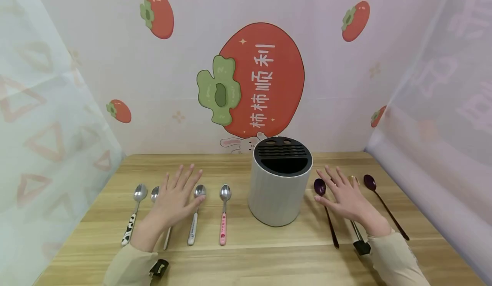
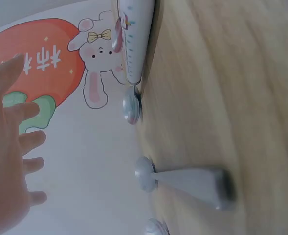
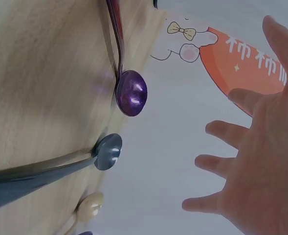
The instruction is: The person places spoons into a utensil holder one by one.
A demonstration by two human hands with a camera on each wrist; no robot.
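Note:
My left hand (image 1: 176, 201) is held over the left row of spoons with its fingers straight and spread, gripping nothing. Around it lie a spoon with a cow-print handle (image 1: 129, 229), a partly covered metal spoon (image 1: 155, 194), a spoon with a pale handle (image 1: 193, 228) and one with a pink handle (image 1: 223, 230). Fingers spread, my right hand (image 1: 349, 199) hovers over the right group, also holding nothing. A purple spoon (image 1: 320, 187) and a dark reddish spoon (image 1: 370, 182) flank it. Beneath it, a gold spoon (image 3: 91, 206) and a dark spoon (image 3: 108, 152) are partly hidden in the head view.
A white cylindrical utensil holder (image 1: 277, 200) with a black slotted top (image 1: 283, 151) stands between the two spoon groups. Behind the wooden table (image 1: 246, 264) hangs a persimmon-printed backdrop (image 1: 323, 119). Pale printed sheets rise at both sides.

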